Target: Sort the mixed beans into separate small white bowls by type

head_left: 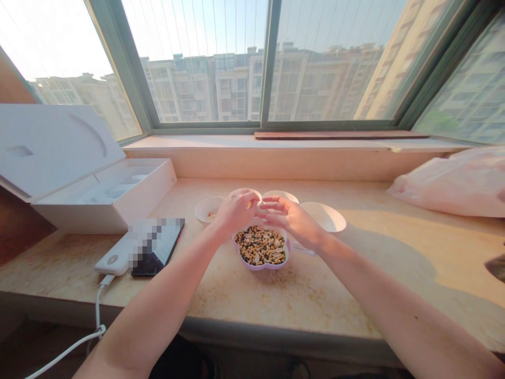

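Heads up: our left hand (pixel 236 211) is curled, can't tell if it holds anything, our right hand (pixel 288 220) is open, both just above the lilac dish (pixel 262 266) of beans (pixel 260 245) on the tabletop (pixel 355 295), so one knock could spill them.

Left forearm (pixel 158 310) and right forearm (pixel 394 310): bare, smooth, extending past the frame's lower edge. Left hand (pixel 235 211) and right hand (pixel 290 221): likewise bare.

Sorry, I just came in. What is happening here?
A person holds their bare left hand and right hand close together above a lilac-rimmed dish of mixed beans and seeds; I cannot tell whether they pinch anything. A small white bowl with a few pale pieces stands left of it, another white bowl right, all on a stone windowsill counter.
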`<state>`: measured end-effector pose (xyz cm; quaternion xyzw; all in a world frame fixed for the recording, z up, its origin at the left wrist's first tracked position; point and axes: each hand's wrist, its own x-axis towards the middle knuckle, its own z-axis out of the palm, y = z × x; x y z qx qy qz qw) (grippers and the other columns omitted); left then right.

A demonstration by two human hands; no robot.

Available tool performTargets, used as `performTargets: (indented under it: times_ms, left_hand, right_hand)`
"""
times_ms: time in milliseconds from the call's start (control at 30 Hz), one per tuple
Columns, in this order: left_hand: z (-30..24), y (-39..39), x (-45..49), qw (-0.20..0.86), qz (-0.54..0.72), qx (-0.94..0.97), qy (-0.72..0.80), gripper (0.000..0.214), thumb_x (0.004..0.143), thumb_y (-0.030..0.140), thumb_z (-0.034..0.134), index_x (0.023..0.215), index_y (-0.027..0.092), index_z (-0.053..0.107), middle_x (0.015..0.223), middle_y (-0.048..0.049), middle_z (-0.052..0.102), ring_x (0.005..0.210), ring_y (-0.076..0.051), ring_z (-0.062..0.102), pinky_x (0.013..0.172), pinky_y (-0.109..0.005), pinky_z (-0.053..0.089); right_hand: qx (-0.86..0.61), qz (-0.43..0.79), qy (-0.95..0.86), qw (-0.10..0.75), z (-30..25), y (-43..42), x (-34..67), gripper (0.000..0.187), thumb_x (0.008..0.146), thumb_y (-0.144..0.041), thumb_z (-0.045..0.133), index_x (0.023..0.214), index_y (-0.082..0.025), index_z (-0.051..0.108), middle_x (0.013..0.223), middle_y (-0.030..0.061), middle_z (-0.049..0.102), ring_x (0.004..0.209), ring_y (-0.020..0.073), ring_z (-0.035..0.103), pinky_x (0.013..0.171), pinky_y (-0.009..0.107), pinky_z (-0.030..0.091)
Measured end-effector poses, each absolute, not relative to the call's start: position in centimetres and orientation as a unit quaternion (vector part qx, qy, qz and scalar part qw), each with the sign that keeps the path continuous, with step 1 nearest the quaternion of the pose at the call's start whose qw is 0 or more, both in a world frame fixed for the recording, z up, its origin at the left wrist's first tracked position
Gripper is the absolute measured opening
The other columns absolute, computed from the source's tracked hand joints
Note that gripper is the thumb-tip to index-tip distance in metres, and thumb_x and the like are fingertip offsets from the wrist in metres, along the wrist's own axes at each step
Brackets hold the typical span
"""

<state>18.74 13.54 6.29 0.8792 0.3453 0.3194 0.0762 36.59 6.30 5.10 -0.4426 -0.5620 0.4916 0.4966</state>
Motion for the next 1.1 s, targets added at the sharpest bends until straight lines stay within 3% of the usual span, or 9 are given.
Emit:
performTargets:
  times_ms: [133, 433, 700, 800, 933, 1000, 1100]
  left_hand:
    - [6.3, 13.0, 19.0, 0.122, 0.343, 0.89, 0.273, 0.02, 0.092, 0.017, 0.056, 0.099, 0.02, 0.074, 0.107, -0.0049, 0.071, 0.087, -0.015, 0.066, 0.087, -0.032, 0.053]
    - [5.4, 12.2, 19.8, 0.191, 0.317, 0.902, 0.22, 0.024, 0.092, 0.015, 0.056, 0.107, 0.021, 0.075, 0.11, -0.0061, 0.072, 0.094, -0.018, 0.068, 0.084, -0.034, 0.054]
    - [5.4, 13.2, 19.5, 0.143, 0.328, 0.89, 0.283, 0.023, 0.096, 0.021, 0.054, 0.096, 0.017, 0.077, 0.1, -0.0079, 0.074, 0.087, -0.019, 0.066, 0.08, -0.033, 0.05]
    - [5.5, 14.3, 18.8, 0.058, 0.298, 0.888, 0.346, 0.026, 0.097, 0.023, 0.052, 0.089, 0.018, 0.076, 0.099, -0.008, 0.073, 0.093, -0.021, 0.065, 0.083, -0.034, 0.048]
    - [5.6, 15.0, 18.2, -0.038, 0.216, 0.883, 0.415, 0.028, 0.096, 0.022, 0.048, 0.092, 0.017, 0.075, 0.104, -0.0107, 0.072, 0.096, -0.024, 0.065, 0.085, -0.036, 0.046]
    - [5.6, 15.0, 18.1, -0.056, 0.184, 0.882, 0.43, 0.03, 0.097, 0.023, 0.046, 0.094, 0.017, 0.075, 0.106, -0.0126, 0.072, 0.098, -0.026, 0.065, 0.086, -0.038, 0.045]
    - [5.6, 14.6, 18.2, -0.066, 0.142, 0.888, 0.433, 0.03, 0.096, 0.022, 0.046, 0.095, 0.017, 0.076, 0.107, -0.0146, 0.071, 0.102, -0.029, 0.065, 0.086, -0.04, 0.045]
  right_hand:
    - [-0.422, 0.522, -0.519, 0.529, 5.3, 6.7, 37.1, 0.058, 0.079, -0.032, 0.08, 0.129, -0.024, 0.053, 0.134, 0.0124, 0.063, 0.113, 0.0233, 0.067, 0.103, 0.043, 0.055]
    - [-0.393, 0.584, -0.47, 0.533, 5.3, 6.7, 37.2, 0.06, 0.074, -0.022, 0.085, 0.126, -0.024, 0.055, 0.11, 0.0056, 0.072, 0.103, 0.0183, 0.069, 0.095, 0.032, 0.057]
    - [-0.448, 0.552, -0.493, 0.502, 5.7, 6.2, 36.5, 0.047, 0.084, -0.025, 0.072, 0.128, -0.022, 0.054, 0.123, 0.0109, 0.067, 0.098, 0.02, 0.07, 0.089, 0.039, 0.061]
    - [-0.546, 0.415, -0.585, 0.432, 5.7, 5.9, 36.3, 0.036, 0.087, -0.02, 0.062, 0.123, -0.021, 0.06, 0.121, 0.0115, 0.069, 0.085, 0.0199, 0.071, 0.081, 0.039, 0.061]
    - [-0.537, 0.217, -0.78, 0.238, 5.9, 4.9, 35.8, 0.025, 0.086, -0.014, 0.055, 0.099, -0.02, 0.075, 0.103, 0.0084, 0.076, 0.092, 0.0248, 0.069, 0.085, 0.038, 0.055]
    - [-0.489, 0.206, -0.826, 0.189, 5.9, 4.5, 35.4, 0.029, 0.084, -0.012, 0.055, 0.099, -0.023, 0.078, 0.103, 0.0064, 0.077, 0.092, 0.0254, 0.069, 0.086, 0.038, 0.054]
    - [-0.468, 0.22, -0.834, 0.191, 5.5, 4.4, 35.1, 0.03, 0.081, -0.012, 0.058, 0.095, -0.027, 0.08, 0.102, 0.0049, 0.077, 0.091, 0.0268, 0.069, 0.086, 0.039, 0.054]
